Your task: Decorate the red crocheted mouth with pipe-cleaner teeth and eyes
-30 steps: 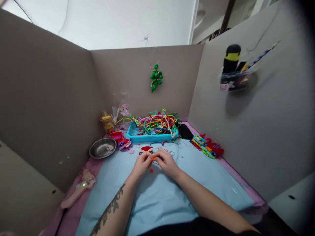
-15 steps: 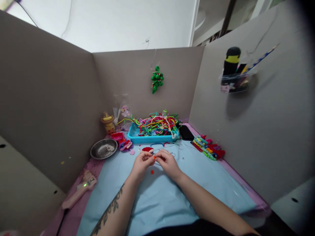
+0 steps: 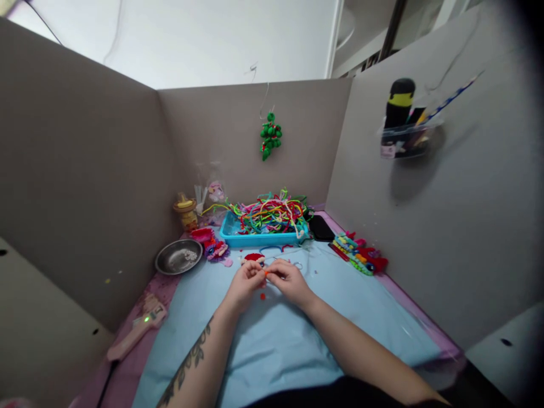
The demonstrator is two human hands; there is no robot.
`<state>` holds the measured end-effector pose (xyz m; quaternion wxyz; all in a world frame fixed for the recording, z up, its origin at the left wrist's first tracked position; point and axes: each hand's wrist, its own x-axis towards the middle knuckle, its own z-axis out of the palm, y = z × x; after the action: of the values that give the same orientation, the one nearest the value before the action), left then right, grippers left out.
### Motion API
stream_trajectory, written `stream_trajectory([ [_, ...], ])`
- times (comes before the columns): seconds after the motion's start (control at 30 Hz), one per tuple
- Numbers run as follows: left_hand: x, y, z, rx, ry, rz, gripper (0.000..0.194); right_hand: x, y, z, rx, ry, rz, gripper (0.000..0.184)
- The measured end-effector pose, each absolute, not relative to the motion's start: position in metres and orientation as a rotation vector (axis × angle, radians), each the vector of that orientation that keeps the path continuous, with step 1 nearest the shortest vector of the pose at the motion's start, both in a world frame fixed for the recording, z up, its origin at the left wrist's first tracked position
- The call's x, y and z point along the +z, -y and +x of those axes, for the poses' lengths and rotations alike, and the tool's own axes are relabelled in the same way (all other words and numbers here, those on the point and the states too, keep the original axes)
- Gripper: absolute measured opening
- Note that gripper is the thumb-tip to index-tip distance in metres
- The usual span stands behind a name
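Note:
My left hand point(image 3: 248, 281) and my right hand point(image 3: 289, 281) meet over the middle of the blue sheet. Thumbs and fingertips of both pinch a small orange piece point(image 3: 267, 273), possibly a bit of pipe cleaner; most of it is hidden by the fingers. Just below them, a second small orange piece point(image 3: 262, 296) lies on the sheet. A red and white fuzzy piece point(image 3: 254, 258) sits right behind my left hand, partly covered by it. Behind my right hand is a small metal ring-like item point(image 3: 298, 266), perhaps scissor handles.
A blue tray point(image 3: 244, 242) heaped with coloured pipe cleaners point(image 3: 272, 215) stands at the back, beside a black phone point(image 3: 322, 228). At left are a metal bowl point(image 3: 164, 260) and a pink glue gun point(image 3: 131, 338). Finished colourful pieces point(image 3: 357, 253) lie at right. Grey panels point(image 3: 204, 136) enclose the table.
Both hands keep their pinch on the orange piece with hardly any movement. The whole view has shifted very slightly.

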<state>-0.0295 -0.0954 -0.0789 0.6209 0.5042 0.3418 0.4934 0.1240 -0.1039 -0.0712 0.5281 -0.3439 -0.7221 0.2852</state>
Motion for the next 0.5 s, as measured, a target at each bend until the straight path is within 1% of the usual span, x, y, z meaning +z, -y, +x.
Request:
stream_trajectory([
  [0.13, -0.079, 0.093, -0.029, 1.227, -0.839, 1.243, 0.024, -0.074, 0.103, 0.121, 0.727, 1.648, -0.896, 0.011],
  [0.27, -0.076, 0.092, -0.032, 1.294, -0.890, 1.496, 0.016, -0.083, 0.099, 0.118, 0.918, 1.502, -0.946, 0.013],
  [0.33, -0.075, 0.093, -0.033, 1.322, -0.900, 1.673, 0.014, -0.085, 0.098, 0.118, 1.025, 1.467, -0.925, 0.013],
  [0.5, -0.072, 0.096, -0.032, 1.372, -0.905, 1.748, 0.009, -0.084, 0.098, 0.120, 1.185, 1.420, -0.855, 0.025],
])
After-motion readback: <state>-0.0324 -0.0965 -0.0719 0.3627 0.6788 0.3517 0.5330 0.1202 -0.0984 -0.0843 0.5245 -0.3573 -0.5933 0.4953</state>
